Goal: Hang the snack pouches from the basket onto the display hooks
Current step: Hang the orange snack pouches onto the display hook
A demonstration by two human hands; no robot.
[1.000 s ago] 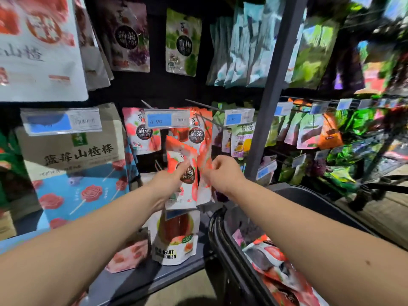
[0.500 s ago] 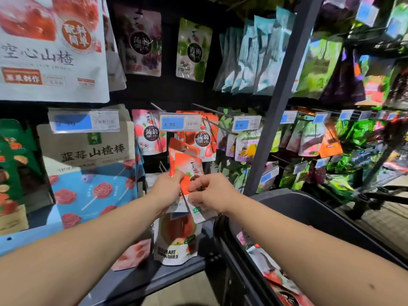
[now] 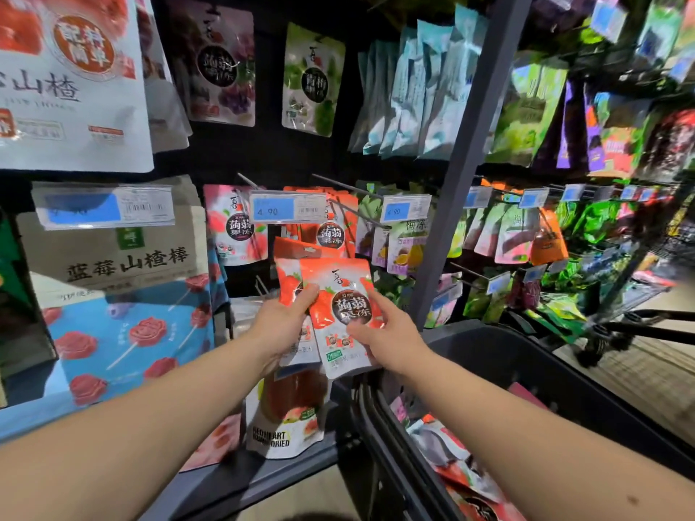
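While the left hand (image 3: 282,329) curled its fingers (image 3: 311,295) round stacked pouches (image 3: 287,282) just above the basket (image 3: 534,374), the right hand (image 3: 393,342) pinched the front pouch (image 3: 348,285) between thumb and fingers.

Two bare forearms reach forward from the lower corners, converging at mid-frame with the wrists nearly straight. The left hand (image 3: 284,327), back toward the camera, grips a rear pouch (image 3: 287,282), thumb pressed on its face. Just beside it, the right hand (image 3: 389,334) pinches the front pouch (image 3: 349,280), thumb on the face and forefinger extended along the right edge.
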